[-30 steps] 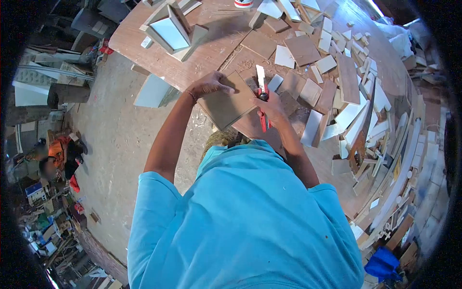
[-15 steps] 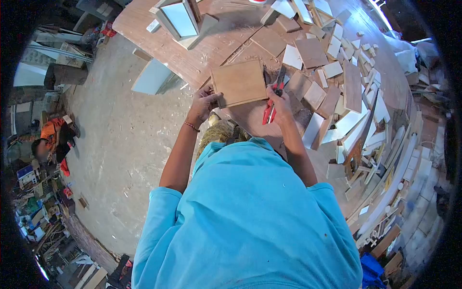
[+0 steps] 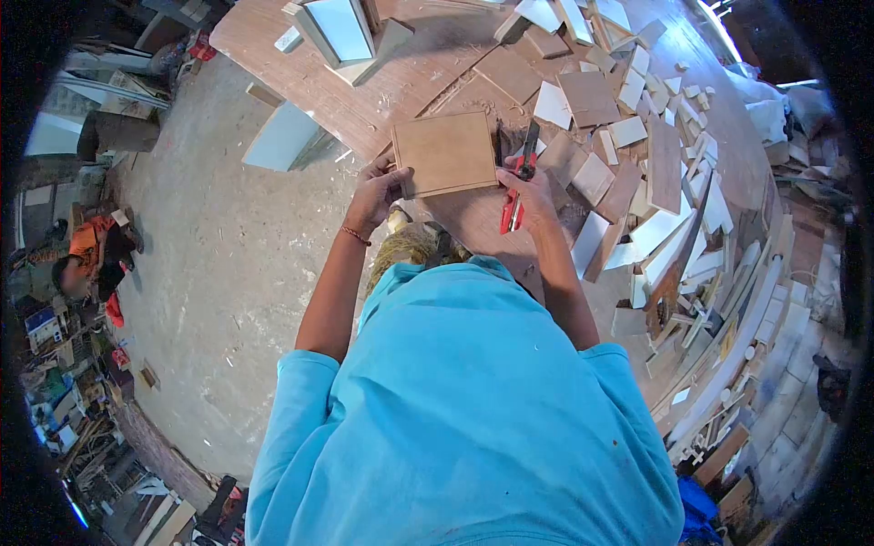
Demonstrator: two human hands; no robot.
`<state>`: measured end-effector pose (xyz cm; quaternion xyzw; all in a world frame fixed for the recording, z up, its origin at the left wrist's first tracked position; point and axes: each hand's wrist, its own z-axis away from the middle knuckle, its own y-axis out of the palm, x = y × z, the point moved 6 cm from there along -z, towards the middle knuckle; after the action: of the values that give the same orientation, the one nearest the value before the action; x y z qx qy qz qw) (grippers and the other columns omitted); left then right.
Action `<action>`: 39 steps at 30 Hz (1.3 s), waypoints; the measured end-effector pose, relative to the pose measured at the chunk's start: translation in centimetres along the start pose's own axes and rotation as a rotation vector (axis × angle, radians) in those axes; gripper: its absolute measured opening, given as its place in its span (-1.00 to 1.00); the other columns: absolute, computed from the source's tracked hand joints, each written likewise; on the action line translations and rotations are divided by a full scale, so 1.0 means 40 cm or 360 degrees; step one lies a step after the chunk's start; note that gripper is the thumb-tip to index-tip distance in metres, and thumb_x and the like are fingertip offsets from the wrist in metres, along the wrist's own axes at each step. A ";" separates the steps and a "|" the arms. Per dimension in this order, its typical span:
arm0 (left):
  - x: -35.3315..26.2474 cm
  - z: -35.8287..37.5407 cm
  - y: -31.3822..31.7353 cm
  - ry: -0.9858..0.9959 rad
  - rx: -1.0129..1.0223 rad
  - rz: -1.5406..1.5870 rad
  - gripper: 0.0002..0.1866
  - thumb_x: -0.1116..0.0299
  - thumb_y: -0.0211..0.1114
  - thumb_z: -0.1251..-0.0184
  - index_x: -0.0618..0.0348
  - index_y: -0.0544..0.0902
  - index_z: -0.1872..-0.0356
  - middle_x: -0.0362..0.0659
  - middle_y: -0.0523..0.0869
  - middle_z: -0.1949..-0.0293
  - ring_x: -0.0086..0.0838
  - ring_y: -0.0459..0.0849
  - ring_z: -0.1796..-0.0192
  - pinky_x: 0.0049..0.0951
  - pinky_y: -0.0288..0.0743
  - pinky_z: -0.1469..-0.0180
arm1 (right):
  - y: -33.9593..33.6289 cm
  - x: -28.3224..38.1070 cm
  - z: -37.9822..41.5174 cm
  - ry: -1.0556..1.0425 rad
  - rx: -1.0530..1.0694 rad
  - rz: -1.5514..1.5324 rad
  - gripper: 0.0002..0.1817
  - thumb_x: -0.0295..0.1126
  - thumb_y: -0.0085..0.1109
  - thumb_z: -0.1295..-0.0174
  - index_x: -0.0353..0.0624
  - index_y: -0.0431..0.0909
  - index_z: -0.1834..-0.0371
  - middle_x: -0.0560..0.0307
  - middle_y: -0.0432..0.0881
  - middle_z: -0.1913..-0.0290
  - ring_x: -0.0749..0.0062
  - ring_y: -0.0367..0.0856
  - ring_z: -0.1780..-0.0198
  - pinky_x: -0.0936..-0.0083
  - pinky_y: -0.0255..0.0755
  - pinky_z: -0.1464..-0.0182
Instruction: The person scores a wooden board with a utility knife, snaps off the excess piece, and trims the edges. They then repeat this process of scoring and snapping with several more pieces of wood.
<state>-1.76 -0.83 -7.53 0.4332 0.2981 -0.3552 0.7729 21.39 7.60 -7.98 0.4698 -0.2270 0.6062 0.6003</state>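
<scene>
A flat rectangular brown wooden panel (image 3: 444, 155) with a thin line along its edges is held up near the table's edge. My left hand (image 3: 375, 193) grips its left side, thumb on top. My right hand (image 3: 530, 193) pinches its lower right corner. That same hand is also closed around a red and black utility knife (image 3: 513, 215), whose dark end points up and away from me. The panel's underside and the fingers beneath it are hidden.
The brown table (image 3: 364, 102) carries wood shavings and a framed wooden piece with a pale panel (image 3: 340, 33). Many offcuts (image 3: 592, 98) are piled on the right. A white-faced board (image 3: 280, 136) stands by the left table edge. A person in orange (image 3: 86, 244) is at far left.
The panel and both hands have shifted slightly left in view, with the panel a little more level. My grip on panel and knife stays the same.
</scene>
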 end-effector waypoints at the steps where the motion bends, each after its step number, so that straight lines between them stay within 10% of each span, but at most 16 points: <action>1: -0.001 0.001 -0.002 0.0000 -0.0017 -0.0005 -0.69 0.54 0.15 -0.08 0.26 0.47 0.09 -0.21 0.61 0.33 -0.55 0.60 0.38 -0.53 0.54 0.35 | 0.002 -0.002 0.001 0.0018 0.0010 0.0018 -0.67 -0.42 0.30 0.11 -0.16 0.43 0.25 0.31 0.40 0.60 0.64 0.33 0.65 0.62 0.28 0.68; 21: -0.132 -0.054 -0.005 0.0563 -0.0102 -0.0686 -0.75 0.70 0.09 0.03 0.29 0.54 0.27 -0.26 0.60 0.32 -0.63 0.55 0.29 -0.65 0.41 0.21 | 0.082 0.045 -0.116 -0.0264 -0.0011 0.0625 -0.67 -0.57 0.28 0.19 -0.21 0.42 0.30 0.26 0.48 0.47 0.58 0.46 0.52 0.62 0.36 0.60; 39: -0.038 -0.099 -0.056 0.0250 -0.0132 -0.0728 -0.81 0.62 0.14 -0.01 0.36 0.54 0.28 -0.27 0.57 0.46 -0.67 0.49 0.47 -0.65 0.38 0.43 | 0.041 -0.014 -0.113 -0.0161 -0.0026 0.0596 -0.70 -0.53 0.26 0.13 -0.21 0.40 0.29 0.23 0.48 0.51 0.60 0.41 0.65 0.65 0.33 0.71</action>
<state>-5.04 2.27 -9.14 0.3486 0.4619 -0.4738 0.6639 18.41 10.81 -10.02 0.4444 -0.3453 0.6809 0.4687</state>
